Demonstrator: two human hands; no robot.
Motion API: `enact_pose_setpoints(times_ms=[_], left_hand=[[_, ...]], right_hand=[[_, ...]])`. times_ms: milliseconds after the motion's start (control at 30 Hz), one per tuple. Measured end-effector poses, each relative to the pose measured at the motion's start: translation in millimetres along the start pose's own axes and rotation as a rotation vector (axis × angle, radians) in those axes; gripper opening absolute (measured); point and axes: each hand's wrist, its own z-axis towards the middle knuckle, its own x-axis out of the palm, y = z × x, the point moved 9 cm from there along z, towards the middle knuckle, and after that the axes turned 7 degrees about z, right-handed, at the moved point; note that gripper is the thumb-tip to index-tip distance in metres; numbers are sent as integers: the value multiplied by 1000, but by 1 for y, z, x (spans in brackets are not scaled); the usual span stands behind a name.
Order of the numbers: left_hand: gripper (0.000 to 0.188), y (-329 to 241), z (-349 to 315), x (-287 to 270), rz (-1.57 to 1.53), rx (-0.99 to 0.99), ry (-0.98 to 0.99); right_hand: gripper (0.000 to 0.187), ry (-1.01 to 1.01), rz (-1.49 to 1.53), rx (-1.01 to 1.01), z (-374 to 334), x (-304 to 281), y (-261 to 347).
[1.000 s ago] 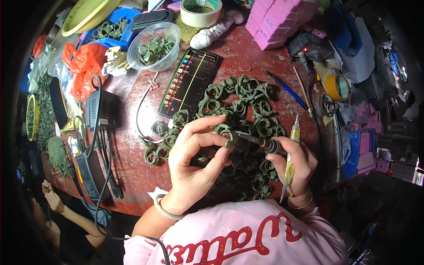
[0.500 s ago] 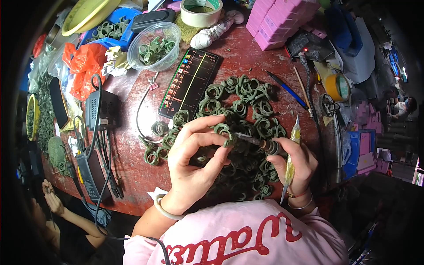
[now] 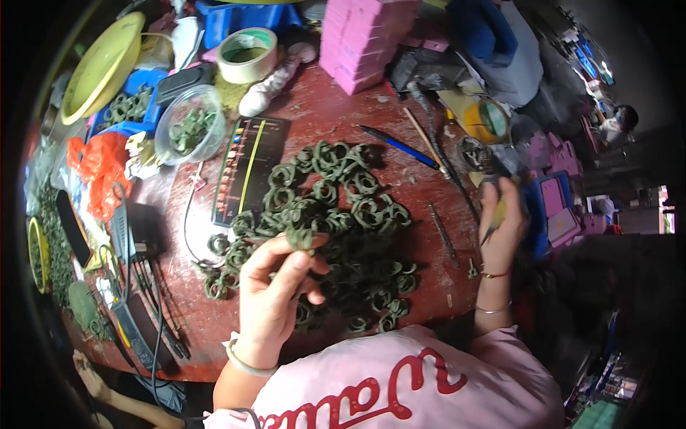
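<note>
Raised over the near edge of the pile, my left hand (image 3: 275, 289) pinches a dark green ring (image 3: 303, 240) between thumb and fingers. Beneath it, many similar green rings (image 3: 332, 161) lie heaped on the red table, the middle of the heap in shadow. Off to the right, my right hand (image 3: 504, 222) is closed around a yellow-wrapped, pointed tool (image 3: 499, 211) and is partly blurred. A dark handled piece (image 3: 490, 170) shows at its fingertips, too smeared to make out fully.
A phone (image 3: 250, 171) lies left of the heap. Behind are a clear tub (image 3: 190, 125) of green pieces, a tape roll (image 3: 246, 56) and pink blocks (image 3: 363, 43). A blue pen (image 3: 400, 148) and thin metal pick (image 3: 443, 234) lie right. Another person's hand (image 3: 89, 373) shows lower left.
My right hand has moved away from the ring to the right, taking the dark-tipped tool from it. My left hand still holds the ring, a little lower. The whole view has shifted.
</note>
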Motion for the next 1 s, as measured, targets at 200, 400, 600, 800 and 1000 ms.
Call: enact_pose_setpoints(times_ms=[200, 400, 600, 800, 1000], left_hand=[[16, -11, 5, 13, 94, 124, 58], [14, -14, 3, 5, 116, 162, 49], [17, -19, 4, 8, 143, 215, 63], [17, -18, 4, 1, 202, 245, 31], [14, -18, 8, 3, 169, 232, 37]], right_hand=[[24, 119, -312, 48, -22, 6, -86], [25, 246, -436, -50, -17, 6, -69], [22, 383, -581, -12, -11, -7, -55], [31, 344, 537, 136, 4, 14, 50], [33, 415, 995, -47, -13, 32, 150]])
